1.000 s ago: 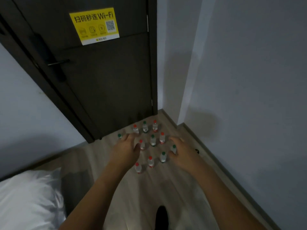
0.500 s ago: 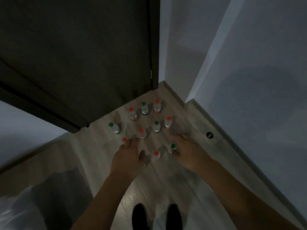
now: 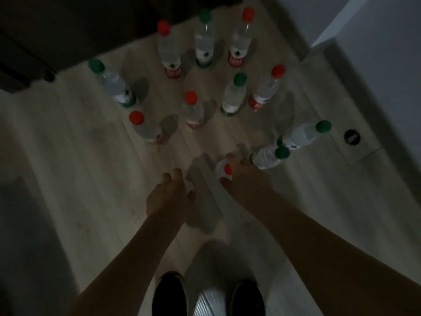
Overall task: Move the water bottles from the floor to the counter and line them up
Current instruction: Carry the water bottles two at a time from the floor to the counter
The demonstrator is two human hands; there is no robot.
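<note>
R hand [image 3: 245, 179] grips red-cap bottle [image 3: 224, 171] on floor [image 3: 68, 167]; L hand [image 3: 169, 197] curled, hold unclear; other bottles beyond hands.

My one head camera, worn high, tilted steeply down over the floor [image 3: 68, 179], facing the dark door [image 3: 68, 23], close above the bottles [image 3: 193, 110], shoes [image 3: 169, 295] at bottom edge
</note>
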